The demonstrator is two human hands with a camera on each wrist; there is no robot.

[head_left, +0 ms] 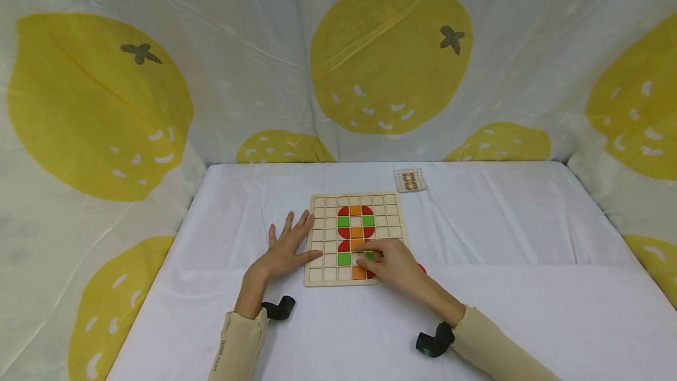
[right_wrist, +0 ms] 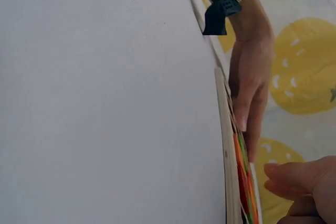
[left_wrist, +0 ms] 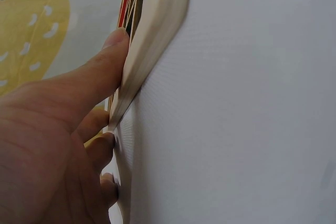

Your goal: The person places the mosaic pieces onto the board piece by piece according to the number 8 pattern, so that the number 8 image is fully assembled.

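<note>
A square wooden grid board (head_left: 324,278) lies on the white cloth. Red curved-corner, orange square and green square tiles sit in its cells. My left hand (head_left: 282,254) rests at the board's left edge with fingers spread; the thumb lies on the rim in the left wrist view. My right hand (head_left: 394,263) hovers over the lower middle cells, thumb and index bent toward each other with a small gap. No tile shows between those fingertips (right_wrist: 270,170) in the right wrist view. The hand partly hides the lower right tiles, including a green tile (head_left: 369,256).
A small pattern card (head_left: 409,180) with a similar coloured figure lies behind the board, to the right. A red piece (head_left: 421,268) peeks out beside my right wrist. Lemon-print cloth (head_left: 391,57) encloses the table's back and sides. A black camera mount is on each wrist.
</note>
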